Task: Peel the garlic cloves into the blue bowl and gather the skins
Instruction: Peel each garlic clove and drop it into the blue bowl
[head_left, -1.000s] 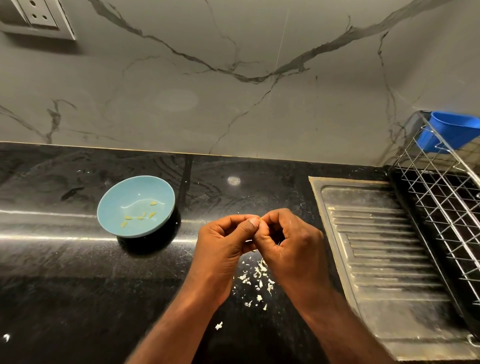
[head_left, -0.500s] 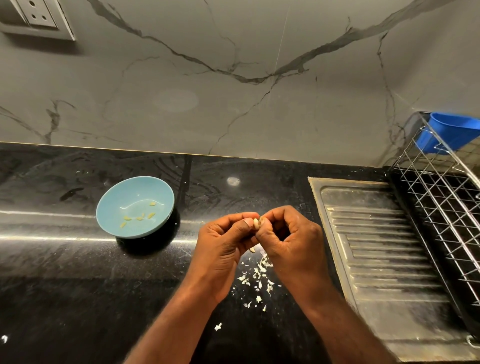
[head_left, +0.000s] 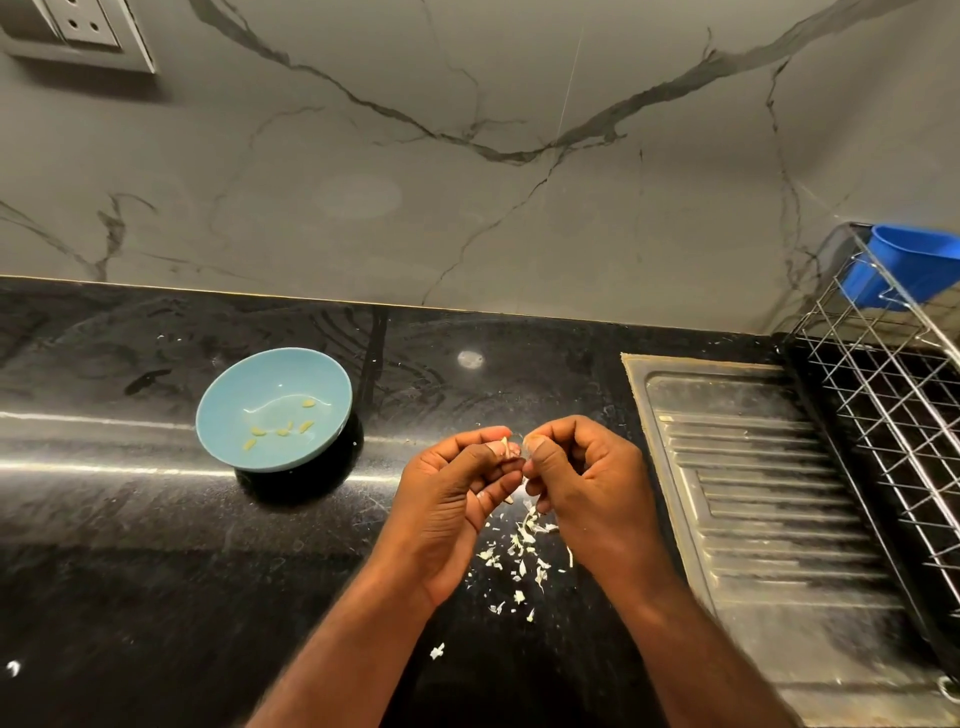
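1. Black countertop (head_left: 130, 571): fills lower frame; back edge against marble wall (head_left: 467, 208) at 12 o'clock; wide bare stretch from 7 to 9 o'clock of the hands.
2. Steel drainboard (head_left: 769, 493): at 3 o'clock, raised rim just beside right wrist; tight room that side.
3. Wire rack (head_left: 893, 395): beyond the drainboard, 2 to 3 o'clock, blue tub (head_left: 904, 265) hung at its far corner.
4. Blue bowl (head_left: 270, 384): on the counter at 9 to 10 o'clock of the hands, well apart from them, upright, mouth up; five peeled cloves (head_left: 283, 431) inside, apart from one another.
5. Left hand (head_left: 452, 499): fingers curled, thumb and forefinger pinching garlic clove (head_left: 506, 449).
6. Right hand (head_left: 587, 483): curled too, thumb and forefinger tip pinched at the clove's 3 o'clock side, knuckles up.
7. Skins (head_left: 519, 551): loose scatter on the counter at 6 o'clock under both hands, one stray flake further toward 7 o'clock.
8. Garlic clove: held above the counter between both thumbs, mid-frame; visible pale tip toward 12 o'clock; rest hidden by fingertips, long axis not clear.
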